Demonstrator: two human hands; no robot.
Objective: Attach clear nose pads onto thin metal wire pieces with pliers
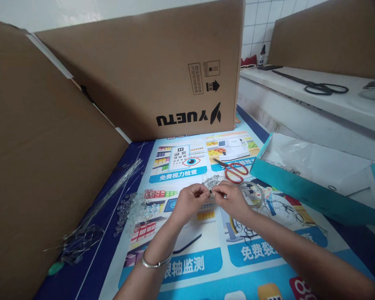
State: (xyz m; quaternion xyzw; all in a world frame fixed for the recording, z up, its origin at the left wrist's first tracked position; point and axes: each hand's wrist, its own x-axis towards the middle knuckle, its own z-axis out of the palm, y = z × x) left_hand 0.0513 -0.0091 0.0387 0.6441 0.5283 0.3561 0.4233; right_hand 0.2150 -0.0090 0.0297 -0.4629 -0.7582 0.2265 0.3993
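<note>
Both hands were pinched together on one tiny dark piece, too small to identify, at the middle of the printed mat: the left hand (190, 200) closed thumb and forefinger on its left end, and the right hand (229, 198) met it from three o'clock, fingertips clamped on the other end. A small tangle of fine silvery wire with clear beads (210, 181) lay just beyond the knuckles at twelve o'clock.

Judging by the pose, the step in hand was joining or threading something very fine between the two pinches; the next move would call for steady fingertips and little force.

Red-handled scissors (234, 171) lay at one o'clock, with a roll of clear tape (253, 195) just beside the right hand. At nine o'clock sat a heap of clear glass-like beads (134, 208), and farther out a bundle of long thin transparent strands (106, 200). A teal, open, paper-lined box (303, 189) stood at three o'clock, and a large brown cardboard carton (143, 71) rose at twelve.
</note>
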